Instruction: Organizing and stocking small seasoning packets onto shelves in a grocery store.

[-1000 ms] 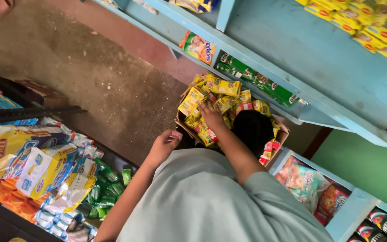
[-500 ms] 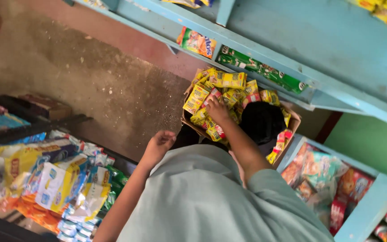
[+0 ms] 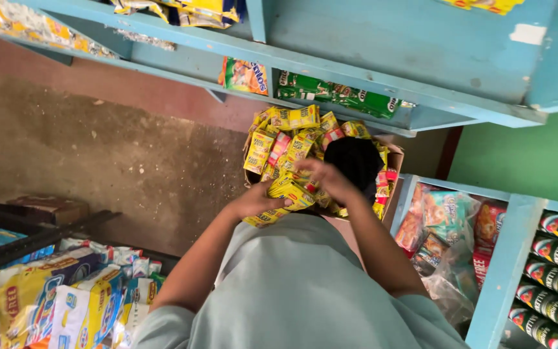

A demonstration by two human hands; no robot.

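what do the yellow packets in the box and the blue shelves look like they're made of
Yellow packets: probably thin glossy plastic film, shiny and creased. Box: seemingly brown cardboard with a folded flap. Blue shelves: likely painted wood, matte with chipped paint.

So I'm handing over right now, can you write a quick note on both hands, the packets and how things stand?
Left hand: closed around a strip of yellow sachets, held at the chest.
Right hand: fingers on the same strip, over the cardboard box.
The box sits under the blue shelf and is piled with yellow and red sachets; a black bag lies in it.
Done: one strip is lifted out of the pile.
Left: the rest of the sachets are in the box. The shelf above holds green packets and an orange pack.
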